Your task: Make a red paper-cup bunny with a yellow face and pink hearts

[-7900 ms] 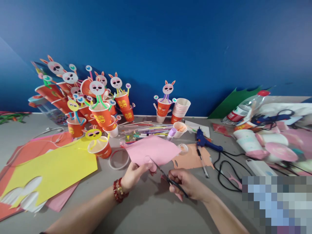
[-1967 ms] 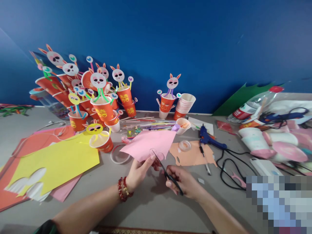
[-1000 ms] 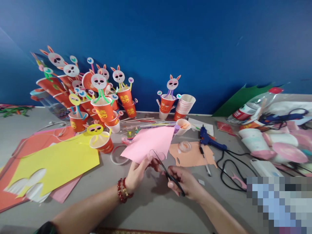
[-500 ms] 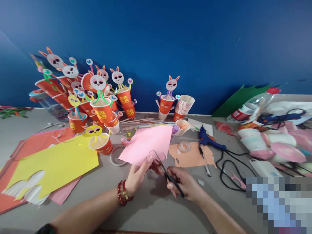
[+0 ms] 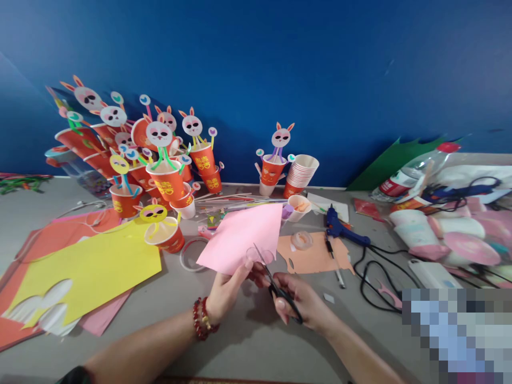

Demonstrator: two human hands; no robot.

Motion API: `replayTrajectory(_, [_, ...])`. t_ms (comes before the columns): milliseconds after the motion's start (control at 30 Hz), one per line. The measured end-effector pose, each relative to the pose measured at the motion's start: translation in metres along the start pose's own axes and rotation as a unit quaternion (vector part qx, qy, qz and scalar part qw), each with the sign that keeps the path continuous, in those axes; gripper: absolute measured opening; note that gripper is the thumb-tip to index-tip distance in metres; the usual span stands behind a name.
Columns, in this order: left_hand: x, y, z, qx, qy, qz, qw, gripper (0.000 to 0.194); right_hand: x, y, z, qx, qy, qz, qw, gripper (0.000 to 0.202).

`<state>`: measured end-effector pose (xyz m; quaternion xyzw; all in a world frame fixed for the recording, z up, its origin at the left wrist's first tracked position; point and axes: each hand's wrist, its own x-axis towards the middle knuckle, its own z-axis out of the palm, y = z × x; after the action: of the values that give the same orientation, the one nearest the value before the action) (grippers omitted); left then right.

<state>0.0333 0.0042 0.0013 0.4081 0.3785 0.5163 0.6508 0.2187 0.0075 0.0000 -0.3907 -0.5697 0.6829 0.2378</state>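
Pink paper (image 5: 244,234) held up off counter (image 5: 248,341), low centre, tilted toward wall. Left hand (image 5: 228,290) pinching its near edge, thumb on top, fingers under; bead bracelet (image 5: 201,319) on wrist. Right hand (image 5: 302,304) closed round black scissors (image 5: 276,282), blades parted and biting into sheet's lower edge just beside left thumb. Judged: thin card, light, floppy away from grip, creases easily, so best pinched close to cut line w/ rest left hanging free.

Left of hands: yellow sheet (image 5: 96,272) w/ cut-out shapes, lying over orange and pink sheets. Tape ring (image 5: 192,255) flat, just beside pink paper. Right: peach scrap (image 5: 316,256) w/ small tape roll (image 5: 301,240) on it, blue glue gun (image 5: 340,228), black cord trailing.

Farther back: straws in loose pile, stack of cups (image 5: 300,176), cluster of orange bunny cups (image 5: 160,160) against blue wall (image 5: 280,64). Far right: water bottle (image 5: 412,172) on its side, pink clutter.
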Motion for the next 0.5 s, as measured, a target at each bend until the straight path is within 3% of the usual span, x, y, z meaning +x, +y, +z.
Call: replayTrajectory(500, [-0.0002,-0.0023,0.0014,-0.031,-0.008,0.005,0.999,0.033,0.0015,-0.0036,0.0036,0.009,0.016,0.006,1.000,0.068])
